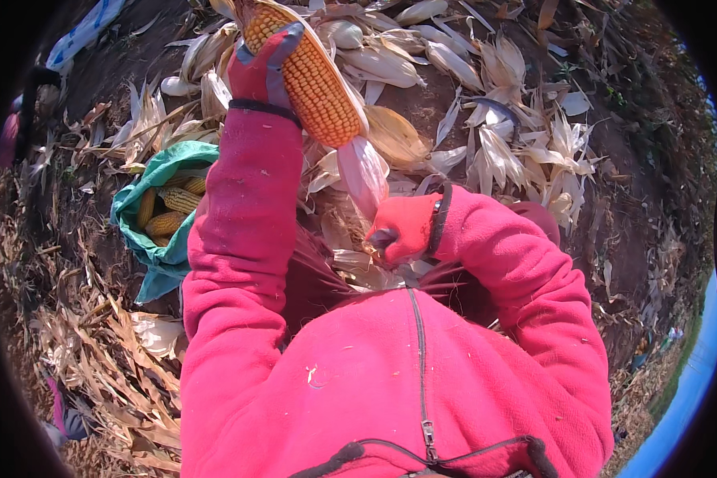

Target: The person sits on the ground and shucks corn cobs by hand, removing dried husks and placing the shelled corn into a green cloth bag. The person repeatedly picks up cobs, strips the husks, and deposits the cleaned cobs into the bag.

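Note:
My left hand, in a red and grey work glove, grips a large orange corn cob at the top centre. Part of the cob's kernels are bare, with pale husk along its right edge. From the cob's lower end a pinkish strip of husk stretches down to my right hand. That hand, in a red glove with a grey thumb, is closed on the husk close to my waist. Its fingertips are turned away from view.
A green woven sack holding several yellow cobs stands left of my left forearm. Dry husks and unhusked ears lie on the soil ahead. Dry stalks and leaves cover the lower left. A white and blue sack lies at the upper left.

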Tool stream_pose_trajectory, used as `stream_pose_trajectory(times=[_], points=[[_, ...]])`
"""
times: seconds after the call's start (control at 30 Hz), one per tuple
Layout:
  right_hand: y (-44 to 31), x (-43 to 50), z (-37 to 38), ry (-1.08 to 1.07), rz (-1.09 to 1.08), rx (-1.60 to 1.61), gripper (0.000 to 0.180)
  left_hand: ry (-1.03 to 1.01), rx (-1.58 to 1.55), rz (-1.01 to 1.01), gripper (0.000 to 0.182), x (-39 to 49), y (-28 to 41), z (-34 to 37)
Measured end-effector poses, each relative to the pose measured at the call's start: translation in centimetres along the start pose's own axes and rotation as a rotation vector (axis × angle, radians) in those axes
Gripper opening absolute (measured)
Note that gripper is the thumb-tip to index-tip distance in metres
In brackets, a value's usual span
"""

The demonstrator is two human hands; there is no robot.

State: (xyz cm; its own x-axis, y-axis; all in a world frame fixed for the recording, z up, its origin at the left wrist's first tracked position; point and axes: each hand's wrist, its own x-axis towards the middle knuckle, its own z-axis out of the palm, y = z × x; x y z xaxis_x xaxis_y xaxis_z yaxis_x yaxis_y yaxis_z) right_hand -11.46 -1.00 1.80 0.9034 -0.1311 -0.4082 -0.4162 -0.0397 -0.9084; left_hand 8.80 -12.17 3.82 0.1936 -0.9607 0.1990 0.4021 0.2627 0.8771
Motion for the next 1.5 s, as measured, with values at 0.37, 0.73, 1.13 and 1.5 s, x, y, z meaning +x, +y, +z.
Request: stream_pose_trajectory(times=[0.37,0.73,1.13,1.5], points=[[0.8,0.3,-0.7,0.783,-0.197,-0.239,0.031,0.152,0.581,0.312,0.064,0.7,-1.1,-2.3],[1.6,2.3,-3.1,1.287,-0.131,-0.232,0.096,-0.152,0.453,0.219,0.025,-2.0,-2.2,0.0],[3.3,0.4,-3.0,0.979,-0.091,0.092,0.079,-0.189,0.529,0.001,0.045,-2.9,-0.4,1.3],[2.2,-3.8,-4.4,0.902,-0.097,-0.209,0.08,-0.374,0.59,0.144,0.036,-1.9,2.0,-1.9]])
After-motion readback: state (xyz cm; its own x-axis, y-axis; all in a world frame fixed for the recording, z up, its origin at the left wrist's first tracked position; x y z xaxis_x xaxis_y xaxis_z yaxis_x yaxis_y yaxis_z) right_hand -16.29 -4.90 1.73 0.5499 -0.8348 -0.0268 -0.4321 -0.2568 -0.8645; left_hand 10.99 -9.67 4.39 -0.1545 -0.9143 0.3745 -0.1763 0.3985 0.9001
